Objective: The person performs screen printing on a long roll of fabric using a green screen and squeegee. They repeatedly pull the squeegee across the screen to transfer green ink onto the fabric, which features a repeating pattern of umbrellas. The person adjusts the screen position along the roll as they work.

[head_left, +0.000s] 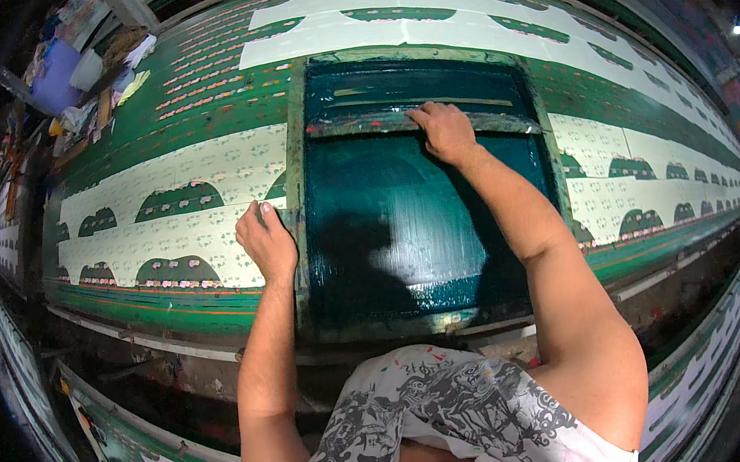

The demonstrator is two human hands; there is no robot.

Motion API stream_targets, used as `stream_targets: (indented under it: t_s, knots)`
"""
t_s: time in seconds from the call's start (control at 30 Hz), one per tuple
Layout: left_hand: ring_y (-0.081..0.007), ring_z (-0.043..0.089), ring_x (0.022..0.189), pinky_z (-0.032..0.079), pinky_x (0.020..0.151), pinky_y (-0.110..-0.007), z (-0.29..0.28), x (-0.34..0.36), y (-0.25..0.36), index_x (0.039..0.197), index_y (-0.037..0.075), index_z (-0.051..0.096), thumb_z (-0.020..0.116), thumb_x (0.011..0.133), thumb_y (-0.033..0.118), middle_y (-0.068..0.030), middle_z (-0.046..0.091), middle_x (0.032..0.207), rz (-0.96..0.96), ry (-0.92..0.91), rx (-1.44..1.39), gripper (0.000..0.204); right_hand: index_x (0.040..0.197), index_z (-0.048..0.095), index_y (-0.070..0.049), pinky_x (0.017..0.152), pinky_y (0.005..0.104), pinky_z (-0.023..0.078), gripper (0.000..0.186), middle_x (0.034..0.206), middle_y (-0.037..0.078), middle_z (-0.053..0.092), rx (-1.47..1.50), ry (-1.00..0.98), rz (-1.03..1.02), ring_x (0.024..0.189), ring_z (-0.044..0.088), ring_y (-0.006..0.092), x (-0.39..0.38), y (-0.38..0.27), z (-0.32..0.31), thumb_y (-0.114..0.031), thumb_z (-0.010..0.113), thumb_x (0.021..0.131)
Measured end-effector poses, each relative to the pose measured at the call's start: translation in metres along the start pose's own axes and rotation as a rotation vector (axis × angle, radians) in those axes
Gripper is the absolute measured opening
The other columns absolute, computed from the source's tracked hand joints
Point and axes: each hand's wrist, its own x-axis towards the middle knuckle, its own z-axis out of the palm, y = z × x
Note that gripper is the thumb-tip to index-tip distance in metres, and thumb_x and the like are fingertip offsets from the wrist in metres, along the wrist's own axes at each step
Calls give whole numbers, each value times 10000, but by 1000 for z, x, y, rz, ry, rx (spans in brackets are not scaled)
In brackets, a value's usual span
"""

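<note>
A framed printing screen (296,167) lies across pale patterned fabric pieces (167,174) on a long green table. Dark teal ink coats its mesh, with a wet, shiny patch in the middle and toward the near edge. My right hand (448,133) grips the top of a long squeegee (343,128), which spans the screen crosswise in its far part. My left hand (266,244) is by the screen's left side, over the fabric. Its fingers are loosely curled, and I see nothing in them; whether it touches the frame I cannot tell.
White cut fabric pieces (326,32) lie along the table's far side. At the far left are a purple container (57,78) and a pile of cloths. A rail (160,342) follows the near edge of the table. Another green table (156,452) stands at the lower left.
</note>
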Motion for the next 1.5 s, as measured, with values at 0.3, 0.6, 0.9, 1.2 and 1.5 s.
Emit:
stream_targets:
  t_s: [0.3,0.6,0.9,1.2,1.5]
  knots:
    - [-451,508,1355,362,1195,-556,2,-1,-1,1416,-67,626,554,1145,365,-290,608,1406,28,44,81,515,1339,750,-194,913,529,629,473,1179,130,784,-9,-239,60,1108,766,369,71,57,-5,-100,723,876]
    - [-450,519,1346,368,1193,-552,1,1,3,1407,-67,637,571,1139,351,-290,615,1397,32,27,106,501,1270,760,-187,909,525,599,363,1151,106,757,-19,-272,51,1089,744,369,68,70,-5,-132,728,912]
    - [-456,526,1356,384,1194,-542,4,4,0,1419,-33,660,548,1143,408,-291,628,1395,47,1,89,532,1213,760,-153,844,535,637,362,1093,122,764,14,-221,9,1002,774,385,-5,10,-29,-111,712,857]
    - [-434,540,1364,394,1190,-547,11,7,-10,1412,-7,680,538,1140,464,-273,634,1411,52,-20,24,562,1115,770,-127,808,489,602,328,974,116,719,33,-181,13,949,744,348,-144,-107,-85,-82,780,790]
    - [-448,529,1388,406,1184,-568,8,7,-6,1435,42,687,543,1122,512,-266,631,1430,38,-48,-16,583,1155,786,-123,837,470,581,360,1024,118,730,65,-225,57,992,734,336,-239,-189,-124,-94,766,797]
